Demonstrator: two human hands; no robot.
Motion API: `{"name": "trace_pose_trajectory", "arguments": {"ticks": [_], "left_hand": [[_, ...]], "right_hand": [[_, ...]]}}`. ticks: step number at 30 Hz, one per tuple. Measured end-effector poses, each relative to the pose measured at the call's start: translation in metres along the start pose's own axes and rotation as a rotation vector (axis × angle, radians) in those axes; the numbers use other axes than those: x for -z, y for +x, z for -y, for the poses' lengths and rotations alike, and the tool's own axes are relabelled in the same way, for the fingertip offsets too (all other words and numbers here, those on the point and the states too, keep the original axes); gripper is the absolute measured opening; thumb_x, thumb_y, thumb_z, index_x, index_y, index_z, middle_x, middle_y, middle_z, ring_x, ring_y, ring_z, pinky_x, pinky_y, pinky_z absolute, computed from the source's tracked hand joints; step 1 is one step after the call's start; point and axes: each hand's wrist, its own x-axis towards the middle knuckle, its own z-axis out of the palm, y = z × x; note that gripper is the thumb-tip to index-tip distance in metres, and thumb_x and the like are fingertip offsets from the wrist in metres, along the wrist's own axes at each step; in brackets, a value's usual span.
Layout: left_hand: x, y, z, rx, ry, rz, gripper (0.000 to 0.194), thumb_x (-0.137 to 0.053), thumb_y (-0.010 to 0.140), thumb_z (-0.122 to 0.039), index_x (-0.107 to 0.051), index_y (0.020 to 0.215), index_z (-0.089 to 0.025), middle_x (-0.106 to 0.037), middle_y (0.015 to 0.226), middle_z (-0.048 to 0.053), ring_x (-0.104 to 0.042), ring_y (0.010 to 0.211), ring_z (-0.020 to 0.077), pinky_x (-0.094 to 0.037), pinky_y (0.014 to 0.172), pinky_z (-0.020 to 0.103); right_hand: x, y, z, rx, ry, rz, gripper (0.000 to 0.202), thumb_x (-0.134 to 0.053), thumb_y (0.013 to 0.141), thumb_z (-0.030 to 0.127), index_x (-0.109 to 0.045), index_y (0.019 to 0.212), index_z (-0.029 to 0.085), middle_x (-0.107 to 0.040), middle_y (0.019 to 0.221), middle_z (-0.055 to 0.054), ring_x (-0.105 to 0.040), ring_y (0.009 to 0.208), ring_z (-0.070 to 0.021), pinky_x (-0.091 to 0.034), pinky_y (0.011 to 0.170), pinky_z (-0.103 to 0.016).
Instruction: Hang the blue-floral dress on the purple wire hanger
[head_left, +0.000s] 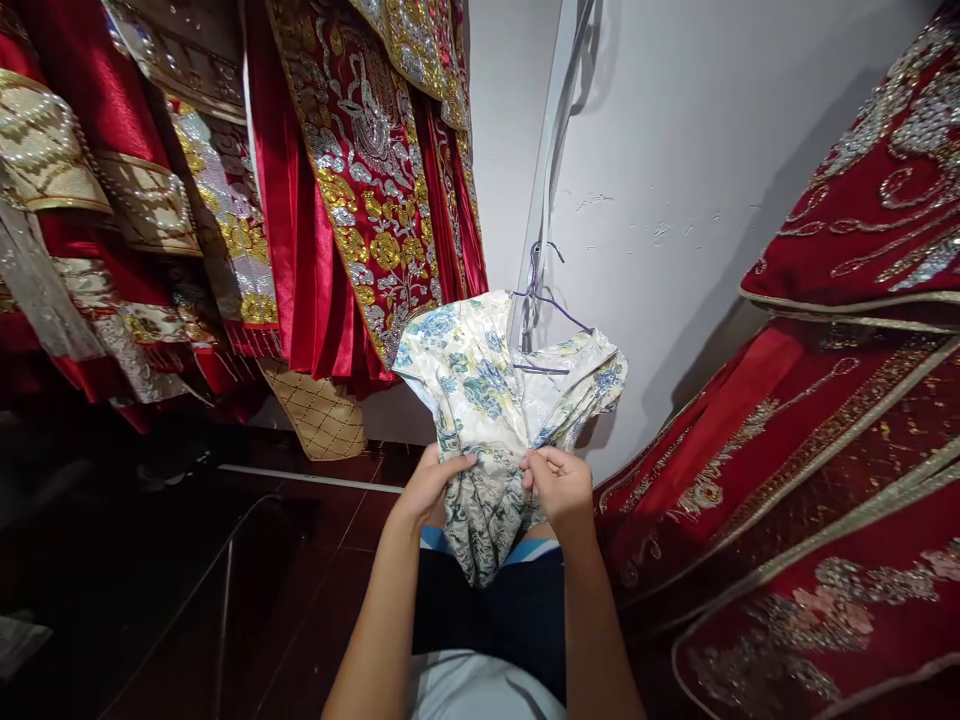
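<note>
Garment (480,385) with blue and green flowers on pale cloth is in front of the person, above the lap, and I see it from the head camera. Its shoulders sit on a purple hanger (544,370), whose lower bar shows inside the open neckline. Whether the hook of the hanger rests on something, I cannot tell from here.

Both hands hold the cloth at the waist, where it is gathered in many small folds. The left hand (433,485) grips the left edge, with the thumb flat on the front and the other fingers mostly hidden behind. The right hand (564,487) pinches the cloth near the middle of the waist, between thumb and bent fingers. The two hands are apart, at nearly the same height. Below them, the lower part of the garment narrows and hangs over the dark shorts (487,600).

Behind the hanger I see a white wall (675,150) with a pale strip (551,140) running upward. On the left hang red costumes (382,190) with gold and silver embroidery; on the right, near the right arm, is a red gown (840,215) with silver beads. The floor (337,520) is dark red tile.
</note>
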Motion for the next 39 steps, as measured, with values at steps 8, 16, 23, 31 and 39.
{"name": "trace_pose_trajectory", "arguments": {"ticks": [8,16,23,31,39], "left_hand": [[-0.027,-0.002,0.014,-0.699,0.337,-0.53,0.01,-0.06,0.089,-0.031,-0.06,0.096,-0.024,-0.063,0.101,0.006,-0.062,0.096,0.0204,-0.051,0.087,0.033],[-0.073,0.011,0.037,-0.694,0.385,-0.156,0.009,-0.056,0.089,-0.022,-0.058,0.082,-0.018,-0.059,0.075,0.001,-0.057,0.074,0.0151,-0.044,0.071,0.025],[-0.066,0.015,0.054,-0.643,0.571,-0.059,0.018,-0.054,0.092,-0.025,-0.051,0.076,-0.019,-0.052,0.074,0.0,-0.05,0.068,0.014,-0.038,0.064,0.024],[-0.056,0.027,0.041,-0.656,0.781,0.113,0.01,-0.056,0.091,-0.022,-0.058,0.081,-0.019,-0.06,0.08,0.003,-0.057,0.078,0.0174,-0.042,0.07,0.028],[-0.08,0.1,-0.111,-1.088,0.819,-0.004,0.024,-0.052,0.098,-0.026,-0.064,0.117,-0.018,-0.069,0.094,0.007,-0.062,0.082,0.0177,-0.048,0.077,0.031]], "right_hand": [[-0.005,0.003,-0.001,-0.064,0.205,-0.051,0.024,-0.064,0.075,0.038,-0.067,0.064,0.017,-0.057,0.049,0.0,-0.041,0.042,-0.0103,-0.029,0.043,-0.025],[-0.005,0.019,0.018,-0.075,0.277,0.095,0.021,-0.071,0.072,0.036,-0.069,0.066,0.015,-0.053,0.045,0.003,-0.04,0.039,-0.0063,-0.029,0.039,-0.019],[-0.012,0.128,0.088,-0.046,0.432,-0.08,0.015,-0.066,0.075,0.019,-0.062,0.061,0.013,-0.052,0.048,0.004,-0.037,0.037,-0.002,-0.02,0.033,-0.014],[-0.017,0.153,0.113,0.04,0.396,-0.043,0.014,-0.059,0.079,0.016,-0.062,0.066,0.013,-0.051,0.045,0.005,-0.038,0.034,-0.0024,-0.023,0.032,-0.013],[-0.007,0.14,0.101,0.208,0.266,0.039,0.015,-0.062,0.079,0.021,-0.063,0.066,0.014,-0.051,0.044,0.005,-0.038,0.035,-0.0038,-0.028,0.035,-0.015]]}}
